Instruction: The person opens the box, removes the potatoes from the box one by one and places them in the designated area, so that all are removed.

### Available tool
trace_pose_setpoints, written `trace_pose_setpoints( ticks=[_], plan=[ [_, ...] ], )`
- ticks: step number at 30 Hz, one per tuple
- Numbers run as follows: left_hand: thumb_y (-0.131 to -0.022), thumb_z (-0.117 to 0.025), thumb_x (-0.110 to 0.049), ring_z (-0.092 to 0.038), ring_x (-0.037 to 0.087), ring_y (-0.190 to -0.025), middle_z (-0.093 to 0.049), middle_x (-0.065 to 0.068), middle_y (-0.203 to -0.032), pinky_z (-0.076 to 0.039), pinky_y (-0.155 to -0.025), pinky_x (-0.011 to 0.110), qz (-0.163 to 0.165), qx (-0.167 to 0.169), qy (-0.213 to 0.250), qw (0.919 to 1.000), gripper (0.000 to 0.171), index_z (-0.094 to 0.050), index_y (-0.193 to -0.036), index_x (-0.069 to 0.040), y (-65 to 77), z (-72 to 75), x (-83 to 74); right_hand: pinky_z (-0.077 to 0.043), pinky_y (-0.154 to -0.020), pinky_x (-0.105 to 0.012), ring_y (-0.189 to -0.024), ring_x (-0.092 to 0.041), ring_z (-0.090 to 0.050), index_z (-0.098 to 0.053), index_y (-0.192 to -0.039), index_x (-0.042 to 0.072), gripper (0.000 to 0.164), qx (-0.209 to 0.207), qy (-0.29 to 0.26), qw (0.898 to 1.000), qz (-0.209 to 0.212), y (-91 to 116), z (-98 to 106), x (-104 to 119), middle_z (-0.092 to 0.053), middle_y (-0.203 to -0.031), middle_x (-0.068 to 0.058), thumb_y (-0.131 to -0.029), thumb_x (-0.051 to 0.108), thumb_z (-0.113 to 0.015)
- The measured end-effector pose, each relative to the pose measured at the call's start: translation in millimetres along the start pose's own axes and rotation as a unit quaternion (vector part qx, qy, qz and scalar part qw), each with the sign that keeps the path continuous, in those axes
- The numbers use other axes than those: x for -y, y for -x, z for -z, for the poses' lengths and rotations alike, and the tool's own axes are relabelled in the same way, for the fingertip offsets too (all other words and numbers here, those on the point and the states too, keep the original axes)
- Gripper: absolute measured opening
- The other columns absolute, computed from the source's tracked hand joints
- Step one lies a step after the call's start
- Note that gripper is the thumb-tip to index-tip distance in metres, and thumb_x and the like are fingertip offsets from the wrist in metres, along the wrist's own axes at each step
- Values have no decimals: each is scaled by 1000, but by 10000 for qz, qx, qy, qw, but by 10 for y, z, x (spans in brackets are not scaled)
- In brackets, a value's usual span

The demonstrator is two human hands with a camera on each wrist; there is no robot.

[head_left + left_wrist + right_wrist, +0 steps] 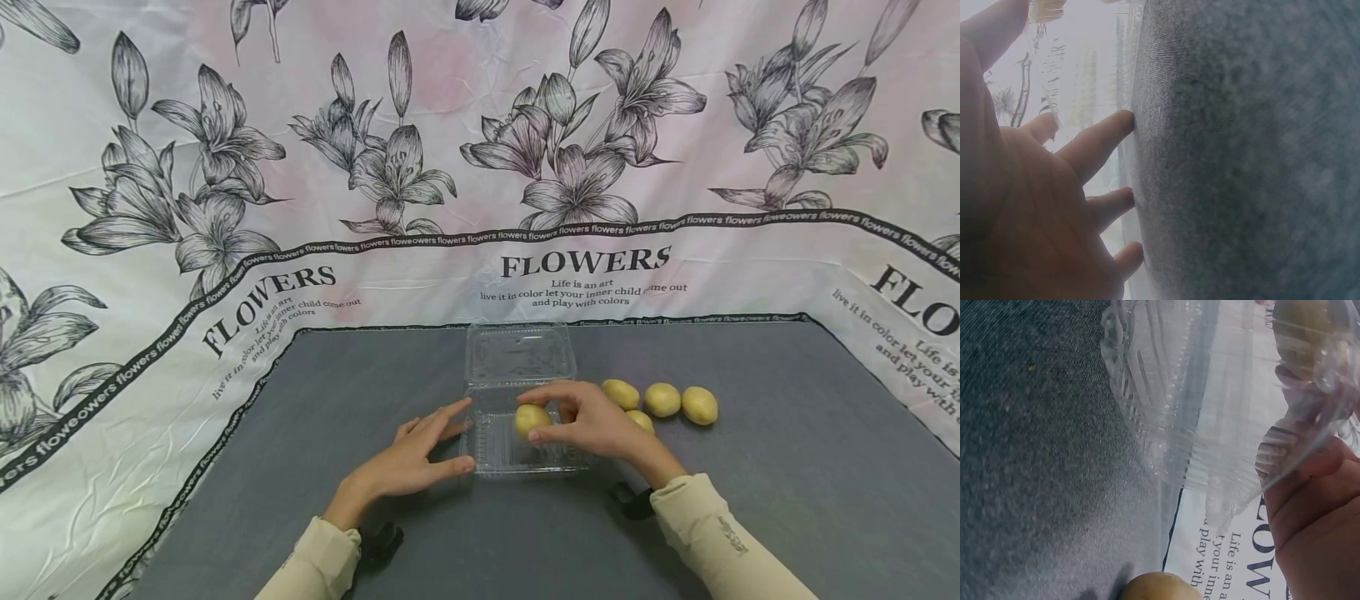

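A clear plastic clamshell box (pixel 491 454) lies with its lid (pixel 519 354) folded back, away from me. My right hand (pixel 592 421) pinches a yellow lemon (pixel 529 421) between thumb and fingers, over the box's base. Through the clear wall in the right wrist view, the held lemon (pixel 1307 337) shows dimly beside the fingers. My left hand (pixel 408 462) spreads its straight fingers at the box's left side. In the left wrist view, the fingertips of that hand (pixel 1041 206) reach the box's edge close to the tabletop.
Right of the box lie several more lemons, among them a middle one (pixel 663 400) and the rightmost one (pixel 699 406). One lemon (pixel 640 420) is partly hidden behind my right hand. A flower-printed cloth (pixel 420 283) borders the grey tabletop (pixel 360 375) at the back and sides.
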State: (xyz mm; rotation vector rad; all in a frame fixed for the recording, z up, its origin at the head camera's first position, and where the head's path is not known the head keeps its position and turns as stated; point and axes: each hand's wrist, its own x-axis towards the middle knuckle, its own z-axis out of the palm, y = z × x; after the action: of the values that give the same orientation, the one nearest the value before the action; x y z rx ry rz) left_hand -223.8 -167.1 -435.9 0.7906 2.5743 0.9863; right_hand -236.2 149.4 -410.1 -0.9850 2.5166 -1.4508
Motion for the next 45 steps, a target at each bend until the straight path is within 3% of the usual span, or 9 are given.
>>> trace_pose_setpoints(
  ticks=[11,18,26,38,45],
  plan=[
    [-98,-61,-56,-26,17,-157,-48,-7,-158,0,-122,68,8,22,8,10000,86,-13,-165,-32,1,3,-12,-43,-46,-26,-46,-4,-41,-69,-132,12,49,-36,-40,10000,4,62,89,8,-68,-118,-10,-87,23,-83],
    [-98,-61,-55,-26,18,-157,-48,-6,-158,1,-122,68,12,8,10,10000,86,-13,-165,-32,2,-2,-2,-43,-47,-26,-48,-4,-42,-67,-133,7,52,-106,-53,9998,-131,114,139,22,-67,-107,-10,-86,22,-84],
    [-98,-62,-55,-28,21,-156,-47,-3,-159,1,-121,69,-59,-1,30,10000,86,-13,-165,-30,8,6,-13,-40,-45,-25,-48,-3,-39,-69,-131,15,51,-280,140,9992,-241,194,223,1,-70,-97,-5,-84,24,-85],
    [-98,-62,-54,-29,16,-156,-47,-5,-159,2,-123,67,-5,24,26,10000,86,-12,-165,-32,15,4,-27,-44,-47,-26,-51,-4,-44,-70,-130,17,47,-456,93,9989,-77,320,338,-86,-69,-112,-7,-86,18,-83],
    [-99,-62,-53,-31,16,-155,-47,-7,-158,1,-122,67,-14,8,36,10000,86,-12,-165,-31,13,1,-16,-43,-50,-26,-54,-5,-42,-69,-131,13,47,-503,80,9985,-197,403,417,-99,-60,-89,-9,-87,17,-83]
  ],
)
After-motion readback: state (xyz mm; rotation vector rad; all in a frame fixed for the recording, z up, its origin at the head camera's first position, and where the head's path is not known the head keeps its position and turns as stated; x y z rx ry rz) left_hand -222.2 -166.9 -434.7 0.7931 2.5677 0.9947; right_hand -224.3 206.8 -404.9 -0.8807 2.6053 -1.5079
